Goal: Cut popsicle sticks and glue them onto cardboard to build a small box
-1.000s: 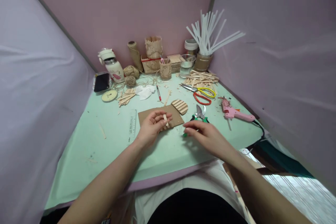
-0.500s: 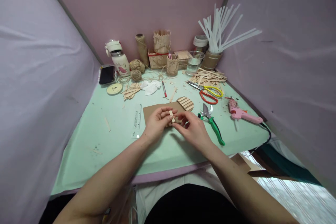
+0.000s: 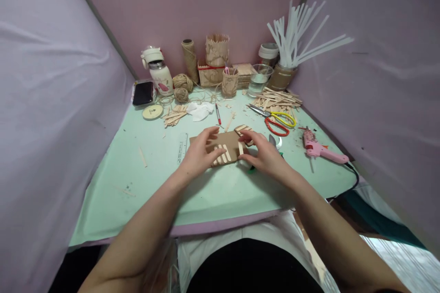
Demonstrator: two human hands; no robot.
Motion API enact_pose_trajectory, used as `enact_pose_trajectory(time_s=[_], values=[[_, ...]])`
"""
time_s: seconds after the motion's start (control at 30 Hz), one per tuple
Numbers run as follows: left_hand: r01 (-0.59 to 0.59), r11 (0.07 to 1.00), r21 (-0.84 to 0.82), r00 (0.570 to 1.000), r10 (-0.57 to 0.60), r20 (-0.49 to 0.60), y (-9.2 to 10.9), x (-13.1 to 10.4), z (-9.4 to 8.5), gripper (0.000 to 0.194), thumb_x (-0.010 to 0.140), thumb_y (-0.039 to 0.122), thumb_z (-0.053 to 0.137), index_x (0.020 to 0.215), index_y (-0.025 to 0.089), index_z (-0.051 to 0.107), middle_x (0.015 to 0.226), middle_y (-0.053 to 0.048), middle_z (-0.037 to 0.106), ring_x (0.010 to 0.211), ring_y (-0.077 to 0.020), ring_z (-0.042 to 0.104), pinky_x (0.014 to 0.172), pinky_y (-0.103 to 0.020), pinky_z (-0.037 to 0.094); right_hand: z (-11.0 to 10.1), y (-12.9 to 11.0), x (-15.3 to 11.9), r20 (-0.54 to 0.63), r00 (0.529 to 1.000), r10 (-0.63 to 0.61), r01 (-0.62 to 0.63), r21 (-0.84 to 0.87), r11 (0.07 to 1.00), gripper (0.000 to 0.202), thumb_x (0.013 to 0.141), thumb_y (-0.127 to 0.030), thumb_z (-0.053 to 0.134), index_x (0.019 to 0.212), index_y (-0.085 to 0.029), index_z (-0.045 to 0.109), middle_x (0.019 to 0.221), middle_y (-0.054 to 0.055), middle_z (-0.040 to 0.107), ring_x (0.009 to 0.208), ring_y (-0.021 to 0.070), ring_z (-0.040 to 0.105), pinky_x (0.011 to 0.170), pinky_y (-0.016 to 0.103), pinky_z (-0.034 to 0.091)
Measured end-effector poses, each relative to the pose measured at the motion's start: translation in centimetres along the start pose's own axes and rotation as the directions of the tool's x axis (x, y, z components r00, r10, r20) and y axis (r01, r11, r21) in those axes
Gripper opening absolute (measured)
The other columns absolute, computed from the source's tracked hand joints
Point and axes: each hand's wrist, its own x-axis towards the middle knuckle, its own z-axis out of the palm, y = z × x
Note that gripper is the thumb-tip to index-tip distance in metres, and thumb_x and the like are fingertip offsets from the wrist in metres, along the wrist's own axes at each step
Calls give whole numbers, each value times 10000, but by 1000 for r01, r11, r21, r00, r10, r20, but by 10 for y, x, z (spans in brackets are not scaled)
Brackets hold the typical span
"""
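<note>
Item: left hand (image 3: 202, 152), 1, fingers and thumb spread wide and curved, above the left part of the cardboard sheet (image 3: 227, 139); whether the thumb touches the row of sticks (image 3: 225, 154) cannot be told.
Item: right hand (image 3: 263, 152), 1, with the short stick (image 3: 241, 148) between thumb and forefinger, over the sheet's right end.
Item: cardboard sheet, brown, 1, flat on the tabletop (image 3: 165, 197), bearing the row of at least 3 pale sticks side by side.
Item: striped piece (image 3: 243, 129), 1, rounded, at the sheet's far right corner, partly hidden by the right hand.
Item: clear ruler (image 3: 183, 146), 1, just left of the sheet.
Item: pruning shears (image 3: 272, 140), 1, mostly hidden behind the right hand.
Item: scissors (image 3: 271, 115), 1, 1 handle loop yellow, 1 red, beyond the shears.
Item: glue gun (image 3: 321, 150), pink, 1, lying at far right.
Item: pen (image 3: 218, 114), 1, beyond the sheet, right of the white tissue (image 3: 200, 111).
Item: loose stick pile (image 3: 277, 100), 1, behind the scissors.
Item: twine balls (image 3: 183, 83), 2, beside the white bottle (image 3: 161, 77).
</note>
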Motion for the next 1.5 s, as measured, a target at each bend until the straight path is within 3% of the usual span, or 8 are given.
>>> enact_pose_trajectory(time_s=[0.1,0.23,0.53,0.87,1.13,1.5], values=[[-61,941,334,986,3,169,-3,3,-19,852,571,347,854,1332,218,491,1363,-150,515,1284,-386,430,1057,-543,354,-2,7,4,100,994,46,-50,40,998,630,765,-166,693,1346,-261,468,1158,69,660,1098,259,592,965,458,461],[-152,918,366,951,36,306,-14,3,-22,961,523,317,864,1384,232,446,1397,-149,479,1296,-388,401,1062,-526,343,4,7,11,165,985,44,-56,71,996,640,749,-153,718,1337,-261,491,1157,72,668,1100,263,604,984,468,446],[-117,937,328,953,13,304,-18,1,-14,825,591,194,739,1372,225,475,1280,-133,551,1166,-357,494,969,-489,398,11,6,15,217,971,100,-132,136,982,635,736,-120,734,1319,-225,504,1164,87,674,1031,246,647,935,435,492],[-160,945,284,960,81,269,-25,2,-13,713,604,181,715,1295,229,542,1182,-122,615,1064,-326,548,892,-445,429,13,8,14,217,972,95,-125,133,983,606,705,-122,768,1261,-231,553,1155,77,690,1050,252,649,932,428,501],[-158,933,323,955,62,289,-29,2,-14,709,624,188,691,1309,231,518,1187,-125,597,1071,-322,538,894,-437,427,9,9,10,220,973,68,-88,85,992,638,702,-151,764,1293,-242,541,1190,81,682,1089,277,634,947,454,485],[-153,933,326,957,58,283,-14,0,-12,620,649,186,670,1259,226,564,1166,-121,612,1040,-318,556,868,-427,438,7,6,8,220,975,40,-48,28,998,536,775,-157,658,1292,-224,531,1157,84,699,1055,270,651,919,438,496]])
